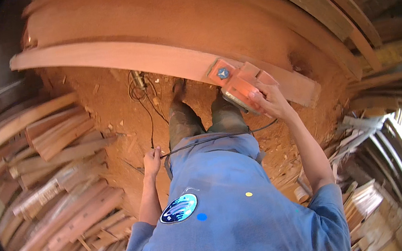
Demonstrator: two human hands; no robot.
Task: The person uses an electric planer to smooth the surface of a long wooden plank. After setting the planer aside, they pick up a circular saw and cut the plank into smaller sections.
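My right hand is wrapped round the rear handle of an orange-red electric planer with a blue round part on its front. The tool rests on the right part of a long, pale reddish plank, angled across it. Low on the left, my left hand is closed on a black power cord. From there the cord runs across the front of my body toward the back of the planer. Part of it also goes up to a cable connection on the ground.
Beyond the plank lies a broad wooden surface covered with reddish dust. Stacked boards fill the left side, and long beams lie at the upper right. A cable connection with coiled wire sits on the dusty ground near my feet.
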